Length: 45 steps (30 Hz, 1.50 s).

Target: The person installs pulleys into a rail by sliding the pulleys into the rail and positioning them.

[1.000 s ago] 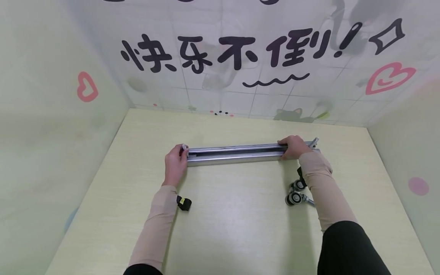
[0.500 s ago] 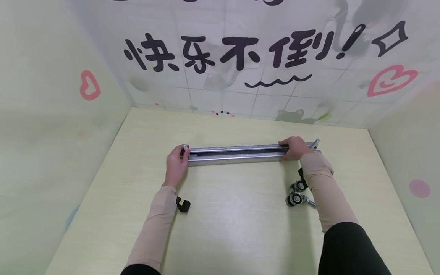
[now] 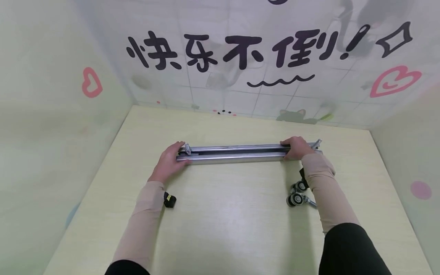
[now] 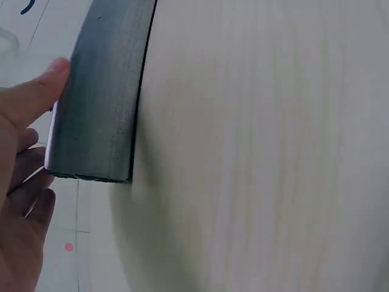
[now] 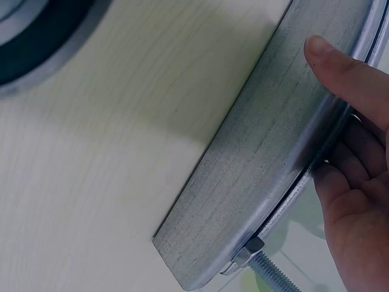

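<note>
A silver metal track rail (image 3: 237, 157) with a slot along its top lies crosswise on the table. My left hand (image 3: 168, 162) spans its left end, thumb on the near side and fingers at the far side. Just inside that end, a small metal bolt piece (image 3: 187, 149) stands up from the slot. My right hand (image 3: 296, 148) grips the rail near its right end; in the right wrist view the thumb (image 5: 340, 70) presses the side face. Beyond that hand, a threaded bolt with a nut (image 5: 249, 250) sticks out of the slot.
A roller hanger (image 3: 295, 199) with black-and-silver wheels and a bolt lies on the pale wooden table (image 3: 227, 214), partly under the right forearm. A printed white wall sheet (image 3: 220, 95) rises behind, with side panels left and right.
My left hand has shifted left and opened wider around the rail's end, uncovering the left bolt piece. My right hand keeps its grip, and the rail stays nearly in place.
</note>
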### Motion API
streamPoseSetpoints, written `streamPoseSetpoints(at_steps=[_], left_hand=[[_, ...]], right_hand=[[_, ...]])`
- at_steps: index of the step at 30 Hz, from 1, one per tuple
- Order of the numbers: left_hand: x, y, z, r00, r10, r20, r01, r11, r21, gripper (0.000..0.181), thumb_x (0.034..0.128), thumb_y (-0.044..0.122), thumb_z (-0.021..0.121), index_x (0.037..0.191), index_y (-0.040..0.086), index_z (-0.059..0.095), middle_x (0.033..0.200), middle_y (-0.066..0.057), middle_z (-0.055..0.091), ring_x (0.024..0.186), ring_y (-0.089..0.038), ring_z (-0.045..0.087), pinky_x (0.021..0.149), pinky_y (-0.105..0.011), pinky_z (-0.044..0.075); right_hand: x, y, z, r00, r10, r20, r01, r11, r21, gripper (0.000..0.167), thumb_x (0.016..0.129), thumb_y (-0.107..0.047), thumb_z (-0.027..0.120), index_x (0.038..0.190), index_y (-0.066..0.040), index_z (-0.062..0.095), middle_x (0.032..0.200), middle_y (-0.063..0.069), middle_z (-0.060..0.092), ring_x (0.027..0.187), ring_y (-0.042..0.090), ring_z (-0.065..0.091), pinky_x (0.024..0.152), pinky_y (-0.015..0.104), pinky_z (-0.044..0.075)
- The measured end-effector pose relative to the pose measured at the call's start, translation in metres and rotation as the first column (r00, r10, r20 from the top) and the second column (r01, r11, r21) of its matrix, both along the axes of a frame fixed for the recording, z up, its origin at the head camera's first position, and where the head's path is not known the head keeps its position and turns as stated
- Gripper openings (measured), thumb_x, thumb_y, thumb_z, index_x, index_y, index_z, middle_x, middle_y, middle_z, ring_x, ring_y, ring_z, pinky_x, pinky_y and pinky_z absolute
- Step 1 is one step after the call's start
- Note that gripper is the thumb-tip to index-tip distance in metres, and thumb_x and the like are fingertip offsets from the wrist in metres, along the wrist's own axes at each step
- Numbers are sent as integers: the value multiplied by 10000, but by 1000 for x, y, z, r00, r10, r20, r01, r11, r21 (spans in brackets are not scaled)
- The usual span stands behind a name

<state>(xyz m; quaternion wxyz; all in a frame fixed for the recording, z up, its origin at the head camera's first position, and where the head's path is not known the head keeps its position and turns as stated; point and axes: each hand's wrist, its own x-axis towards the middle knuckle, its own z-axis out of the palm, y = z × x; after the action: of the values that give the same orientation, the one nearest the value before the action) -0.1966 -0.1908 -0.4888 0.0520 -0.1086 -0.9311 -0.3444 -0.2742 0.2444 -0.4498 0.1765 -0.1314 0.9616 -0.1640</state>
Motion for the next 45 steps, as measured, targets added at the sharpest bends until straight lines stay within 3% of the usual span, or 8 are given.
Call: streamPoseSetpoints(at_steps=[6, 16, 25, 35, 41, 45], left_hand=[[-8, -4, 9, 987, -42, 155, 49, 998, -40, 641, 731, 226, 758, 1242, -55, 490, 1225, -231, 535, 1152, -356, 484, 1000, -437, 374], [-16, 4, 23, 963, 18, 268, -8, 999, -37, 612, 660, 171, 807, 1180, -44, 566, 1119, -216, 607, 1034, -320, 551, 946, -424, 417], [-20, 11, 31, 964, 28, 265, 5, 992, -126, 493, 625, 186, 827, 1035, -23, 651, 950, -169, 661, 838, -276, 554, 823, -411, 457], [-21, 10, 35, 951, 52, 304, -1, 986, -166, 525, 625, 183, 827, 1054, -46, 629, 975, -182, 649, 870, -293, 551, 845, -414, 454], [-23, 11, 34, 944, 51, 326, 0, 988, -154, 554, 634, 167, 820, 1094, -56, 607, 1012, -199, 638, 905, -305, 559, 871, -418, 453], [-23, 11, 32, 942, 46, 331, 2, 990, -143, 554, 641, 162, 816, 1103, -56, 603, 1025, -203, 636, 916, -306, 563, 877, -421, 452]], right_hand=[[0, -1, -1, 1000, 0, 6, 0, 1000, 2, 628, 648, -63, 773, 1225, 12, 534, 1263, 272, 479, 1167, 447, 409, 996, 514, 335], [-1, 1, -1, 1000, 20, -21, -20, 1000, 6, 634, 630, -79, 778, 1209, 28, 541, 1241, 273, 499, 1131, 454, 435, 979, 523, 347], [2, -1, 0, 999, 31, -19, -31, 999, 24, 616, 630, -49, 763, 1197, 43, 539, 1220, 273, 511, 1112, 449, 451, 965, 536, 356], [-6, -2, -2, 989, 141, -45, -138, 988, 63, 604, 630, -136, 792, 1154, 58, 563, 1146, 251, 569, 1055, 406, 510, 921, 494, 410], [-9, -15, 12, 982, 189, 13, -189, 979, 82, 629, 718, -257, 749, 1208, 63, 518, 1228, 262, 514, 1143, 428, 448, 967, 509, 372], [-9, -36, 19, 971, 239, 5, -239, 968, 82, 592, 780, -267, 697, 1229, 66, 501, 1249, 248, 507, 1167, 419, 436, 988, 501, 356]])
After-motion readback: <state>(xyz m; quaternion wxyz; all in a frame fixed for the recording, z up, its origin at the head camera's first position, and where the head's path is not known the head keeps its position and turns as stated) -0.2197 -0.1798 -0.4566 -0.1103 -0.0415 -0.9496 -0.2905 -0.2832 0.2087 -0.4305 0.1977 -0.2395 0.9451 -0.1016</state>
